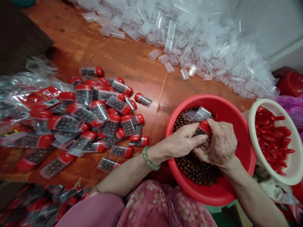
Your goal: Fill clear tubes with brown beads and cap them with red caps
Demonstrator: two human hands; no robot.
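Over a red basin (243, 138), both my hands are closed around one small container with a red cap (204, 127). My left hand (183, 140), with a green bead bracelet (149, 159) at its wrist, grips the container's dark-filled body. The fingers of my right hand (219, 142) press against the cap, and its lower part is hidden by my hands. Below them in the basin lie many small brown balls (199, 170). A couple of clear plastic sleeves (199, 114) rest on the balls just beyond my fingers.
Filled containers with red caps (112, 126) are piled on the orange-brown table (111, 50) at left, beside plastic bags (28, 85). A large heap of clear sleeves (189, 47) lies along the back. At right, a white tub (254, 126) holds red caps (272, 138).
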